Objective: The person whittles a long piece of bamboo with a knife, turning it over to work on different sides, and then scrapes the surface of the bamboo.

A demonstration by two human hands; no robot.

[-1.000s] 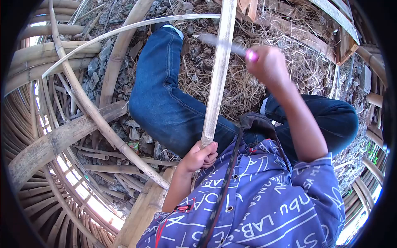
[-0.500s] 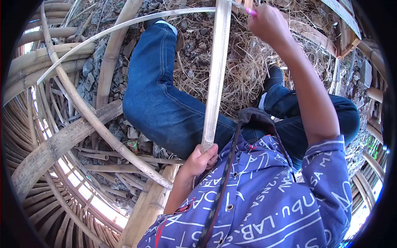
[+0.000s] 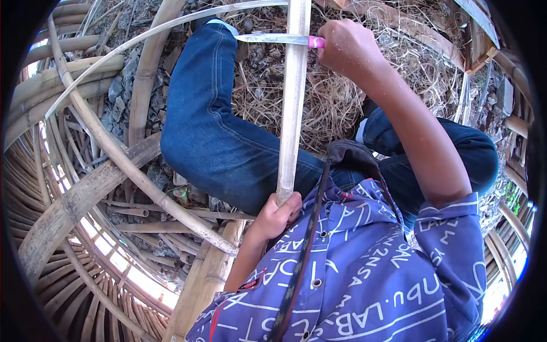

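Observation:
My left hand (image 3: 277, 215) is closed round the near end of a long pale bamboo strip (image 3: 292, 114), close to my waist. The strip runs up and away between my legs, past the top of the view. My right hand (image 3: 345, 44) grips a knife (image 3: 272, 39) by its pink handle. The blade lies across the strip near the top, pointing left, and seems to rest on its upper face. Whether its edge bites into the strip cannot be told.
A thin curved strip (image 3: 148, 35) arches toward the upper left. Bamboo poles (image 3: 122, 159) cross the left side, over gray stones. Dry shavings (image 3: 330, 108) cover the ground between my legs. A wooden frame (image 3: 477, 40) stands at the upper right.
My right hand and the knife went up and away along the strip, then came back down a little, the blade now across it. My left hand keeps its hold.

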